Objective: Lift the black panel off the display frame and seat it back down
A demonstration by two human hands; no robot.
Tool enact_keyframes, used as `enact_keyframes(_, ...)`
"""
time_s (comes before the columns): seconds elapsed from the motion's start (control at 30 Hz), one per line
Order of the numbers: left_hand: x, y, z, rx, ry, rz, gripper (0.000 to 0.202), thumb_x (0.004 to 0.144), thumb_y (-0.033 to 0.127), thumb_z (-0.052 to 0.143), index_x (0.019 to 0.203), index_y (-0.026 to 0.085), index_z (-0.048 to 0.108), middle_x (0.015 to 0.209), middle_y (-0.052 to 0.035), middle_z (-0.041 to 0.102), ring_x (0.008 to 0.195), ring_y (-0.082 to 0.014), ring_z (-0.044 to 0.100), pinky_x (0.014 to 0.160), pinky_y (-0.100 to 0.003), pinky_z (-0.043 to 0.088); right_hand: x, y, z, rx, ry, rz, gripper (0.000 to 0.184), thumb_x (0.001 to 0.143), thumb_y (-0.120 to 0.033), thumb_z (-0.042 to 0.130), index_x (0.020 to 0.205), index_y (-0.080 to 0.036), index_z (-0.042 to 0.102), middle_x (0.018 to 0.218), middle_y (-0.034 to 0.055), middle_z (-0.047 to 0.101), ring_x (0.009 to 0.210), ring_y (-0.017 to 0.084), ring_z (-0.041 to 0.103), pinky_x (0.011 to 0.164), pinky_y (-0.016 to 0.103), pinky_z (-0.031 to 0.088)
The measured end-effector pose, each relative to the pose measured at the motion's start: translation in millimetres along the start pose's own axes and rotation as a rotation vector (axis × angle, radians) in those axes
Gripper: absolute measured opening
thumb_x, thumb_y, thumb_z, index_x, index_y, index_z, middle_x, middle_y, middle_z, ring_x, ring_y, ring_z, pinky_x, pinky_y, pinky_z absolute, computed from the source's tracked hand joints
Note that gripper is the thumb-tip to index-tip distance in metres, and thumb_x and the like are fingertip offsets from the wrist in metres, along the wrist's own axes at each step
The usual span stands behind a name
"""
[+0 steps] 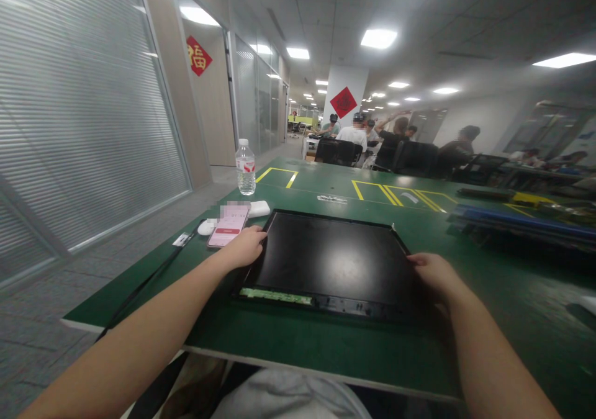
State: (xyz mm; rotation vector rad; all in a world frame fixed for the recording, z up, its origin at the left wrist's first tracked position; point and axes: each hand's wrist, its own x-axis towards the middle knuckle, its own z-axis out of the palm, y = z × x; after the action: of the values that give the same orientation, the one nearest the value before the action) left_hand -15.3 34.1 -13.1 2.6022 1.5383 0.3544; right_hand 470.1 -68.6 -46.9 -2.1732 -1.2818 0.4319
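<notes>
A black flat display panel (330, 261) lies on the green table (307, 344) in front of me, with a strip of green circuit board along its near edge. My left hand (244, 247) grips the panel's left edge, fingers curled round it. On the opposite side my right hand (435, 275) holds the right edge, thumb on top.
A pink-screened phone (228, 225), a white case (259, 208) and a white mouse (205, 226) lie left of the panel. A water bottle (245, 167) stands behind them. More panels (521, 220) are stacked at the right. Several people sit at far tables.
</notes>
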Motion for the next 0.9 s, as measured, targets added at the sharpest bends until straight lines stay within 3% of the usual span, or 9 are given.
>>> enact_keyframes(0.1, 1, 4, -1.0, 0.043, -0.003, -0.005, 0.045, 0.08, 0.006, 0.046, 0.116, 0.007, 0.073, 0.124, -0.0207, 0.066, 0.116, -0.0312, 0.063, 0.104, -0.039, 0.046, 2, 2, 3, 0.001, 0.016, 0.006, 0.034, 0.064, -0.016, 0.072, 0.097, -0.019, 0.079, 0.09, 0.0107, 0.076, 0.09, 0.027, 0.07, 0.074, 0.03, 0.053)
enact_keyframes(0.47, 4, 3, 3.1, 0.037, 0.038, -0.025, 0.046, 0.078, 0.007, 0.047, 0.115, 0.006, 0.074, 0.124, -0.0206, 0.067, 0.117, -0.0311, 0.063, 0.106, -0.037, 0.045, 5, 6, 6, 0.021, 0.041, 0.008, 0.029, 0.065, -0.014, 0.072, 0.093, -0.019, 0.078, 0.093, 0.0133, 0.074, 0.088, 0.027, 0.069, 0.074, 0.033, 0.053)
enact_keyframes(0.7, 2, 1, 10.1, -0.05, 0.066, -0.051, 0.045, 0.077, 0.004, 0.047, 0.113, 0.01, 0.074, 0.124, -0.0212, 0.069, 0.119, -0.0344, 0.063, 0.106, -0.046, 0.044, 9, 9, 7, 0.029, 0.045, 0.005, 0.029, 0.064, -0.016, 0.072, 0.093, -0.02, 0.078, 0.091, 0.0118, 0.074, 0.088, 0.027, 0.068, 0.073, 0.033, 0.053)
enact_keyframes(0.9, -1, 2, 6.8, -0.097, 0.047, -0.078, 0.052, 0.079, 0.004, 0.045, 0.125, 0.014, 0.069, 0.13, -0.0154, 0.069, 0.121, -0.0294, 0.063, 0.104, -0.036, 0.045, 10, 10, 7, 0.005, 0.034, -0.003, 0.028, 0.065, -0.018, 0.071, 0.093, -0.019, 0.077, 0.09, 0.0114, 0.074, 0.088, 0.026, 0.069, 0.075, 0.032, 0.052)
